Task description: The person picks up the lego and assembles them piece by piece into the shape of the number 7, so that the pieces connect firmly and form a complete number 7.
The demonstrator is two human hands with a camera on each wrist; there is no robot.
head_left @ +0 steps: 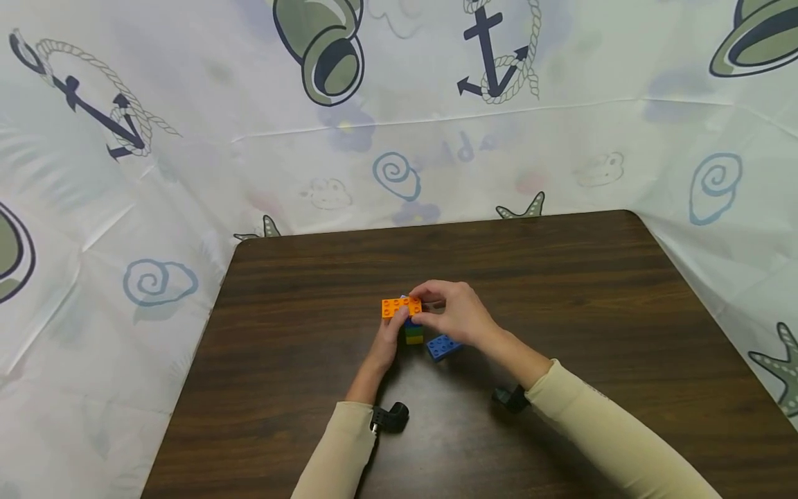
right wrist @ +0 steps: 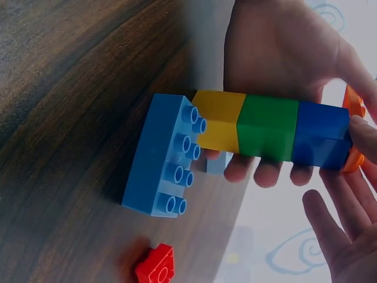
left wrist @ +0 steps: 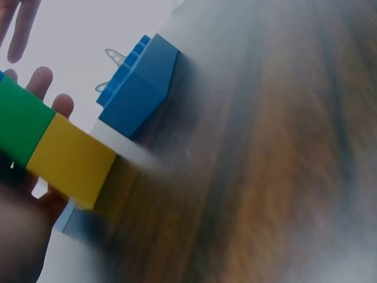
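A stack of toy building bricks, yellow (right wrist: 218, 121) at the bottom, then green (right wrist: 268, 127), then dark blue (right wrist: 321, 134), stands upright on the table. An orange brick (head_left: 393, 308) lies across its top, studs up. My left hand (head_left: 385, 343) holds the stack from the left, its fingers (right wrist: 268, 174) behind the bricks and its thumb up at the orange brick. My right hand (head_left: 461, 315) pinches the right end of the orange brick. A loose blue brick (head_left: 444, 346) with several studs lies just right of the stack, below my right hand.
A red brick (right wrist: 156, 264) rests on the dark wooden table (head_left: 299, 305). Behind the stack a light blue piece (right wrist: 217, 163) shows partly. White patterned cloth (head_left: 249, 138) hangs along the table's far and side edges.
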